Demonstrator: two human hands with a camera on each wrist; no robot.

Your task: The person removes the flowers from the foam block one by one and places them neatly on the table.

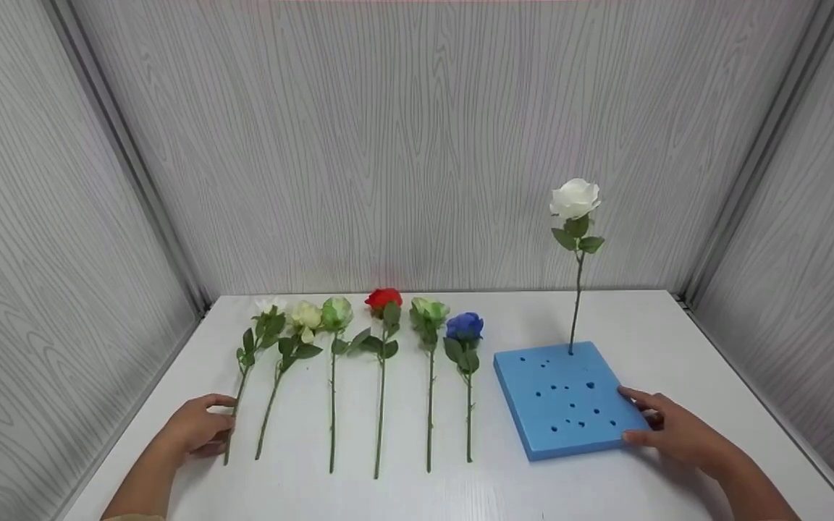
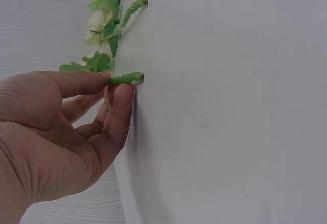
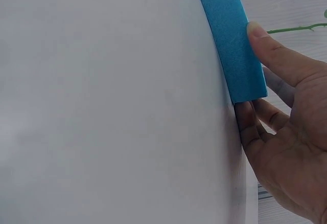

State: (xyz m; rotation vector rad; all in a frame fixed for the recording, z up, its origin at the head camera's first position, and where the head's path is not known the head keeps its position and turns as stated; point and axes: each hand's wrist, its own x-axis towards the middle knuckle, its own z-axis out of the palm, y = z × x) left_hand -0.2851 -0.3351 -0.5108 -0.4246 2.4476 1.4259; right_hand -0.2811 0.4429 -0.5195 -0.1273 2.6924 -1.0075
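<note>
At the left end of a row of artificial flowers, my left hand (image 1: 200,427) pinches the lower stem of a white rose (image 1: 270,325) between thumb and fingers. Its green stem end (image 2: 127,77) pokes out past the fingertips in the left wrist view, close over the tabletop. My right hand (image 1: 677,430) grips the near right corner of a blue foam block (image 1: 569,405) dotted with holes, thumb on the near side and fingers along the right side. Another white rose (image 1: 575,199) stands upright in a hole at the block's far edge.
Right of the held stem lie a pale yellow flower (image 1: 306,316), a green flower (image 1: 337,313), a red rose (image 1: 384,298), a green-white flower (image 1: 429,310) and a blue rose (image 1: 465,326), stems toward me. Grey wood-grain panels (image 1: 402,145) enclose the white table (image 1: 402,499) at back and sides.
</note>
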